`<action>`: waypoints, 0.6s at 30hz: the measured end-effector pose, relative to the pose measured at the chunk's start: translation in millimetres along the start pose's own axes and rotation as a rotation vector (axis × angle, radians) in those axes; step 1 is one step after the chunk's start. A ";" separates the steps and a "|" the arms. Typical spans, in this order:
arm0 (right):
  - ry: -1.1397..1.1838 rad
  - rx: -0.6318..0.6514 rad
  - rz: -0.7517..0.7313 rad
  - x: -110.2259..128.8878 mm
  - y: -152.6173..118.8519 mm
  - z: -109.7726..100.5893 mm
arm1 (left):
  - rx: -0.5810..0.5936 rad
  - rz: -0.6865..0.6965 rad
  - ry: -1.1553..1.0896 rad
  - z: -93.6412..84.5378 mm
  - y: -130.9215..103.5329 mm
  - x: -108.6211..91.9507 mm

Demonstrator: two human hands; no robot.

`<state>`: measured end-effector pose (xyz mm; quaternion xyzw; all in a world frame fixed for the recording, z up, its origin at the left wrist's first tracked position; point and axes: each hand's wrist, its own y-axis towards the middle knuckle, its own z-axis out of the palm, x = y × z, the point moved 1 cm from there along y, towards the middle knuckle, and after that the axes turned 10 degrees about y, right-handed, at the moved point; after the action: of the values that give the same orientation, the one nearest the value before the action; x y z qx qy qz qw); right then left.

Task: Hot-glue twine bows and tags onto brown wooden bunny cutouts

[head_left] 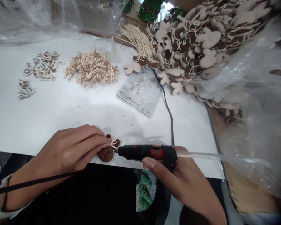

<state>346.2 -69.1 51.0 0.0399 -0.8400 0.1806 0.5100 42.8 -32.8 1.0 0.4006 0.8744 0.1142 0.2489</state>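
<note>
My right hand point(178, 178) is wrapped round a black glue gun point(138, 152) with a red part on its side; a clear glue stick point(201, 154) runs out of its rear. The nozzle points left and meets the brown felt piece point(105, 155), just below a small cream cord bow point(114, 143). My left hand point(72, 148) pinches the bow at the piece's upper part, near two small rounded lobes. The fingers partly cover the brown piece, which lies flat at the white table's point(49, 115) front edge. Whether glue is coming out cannot be seen.
Tied cream bows point(91, 68) are heaped at the back, left of a printed sheet point(140, 93). Small tags point(42, 65) lie further left. Finished brown-and-cream pieces point(184, 47) pile up back right beside clear plastic point(253, 125). A black cable point(170, 112) crosses the table.
</note>
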 end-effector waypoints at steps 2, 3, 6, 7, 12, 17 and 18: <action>0.040 0.039 0.069 -4.8 4.2 -6.4 | -0.005 -0.003 0.004 0.5 -0.4 -0.3; 0.073 0.045 0.086 -7.1 5.3 -8.9 | -0.010 -0.005 -0.001 0.6 -0.5 -0.5; 0.210 0.031 0.085 -12.3 3.6 -13.8 | -0.001 -0.013 -0.023 0.7 0.2 -1.3; 0.256 0.022 0.078 -13.8 1.3 -15.0 | 0.001 -0.014 -0.024 0.6 0.6 -1.5; 0.354 -0.125 0.107 -23.0 -17.2 -15.4 | -0.013 0.009 -0.013 -1.9 1.0 -0.7; 0.336 -0.413 0.175 -21.9 -24.3 17.4 | 0.003 0.028 0.029 -3.4 0.3 1.8; 0.341 -0.464 0.176 -18.7 -22.8 27.3 | 0.006 0.028 0.033 -3.3 -0.3 2.3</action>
<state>337.8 -102.0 29.3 -0.1816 -0.7613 0.0315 0.6216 39.6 -31.2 2.9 0.4118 0.8729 0.1217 0.2315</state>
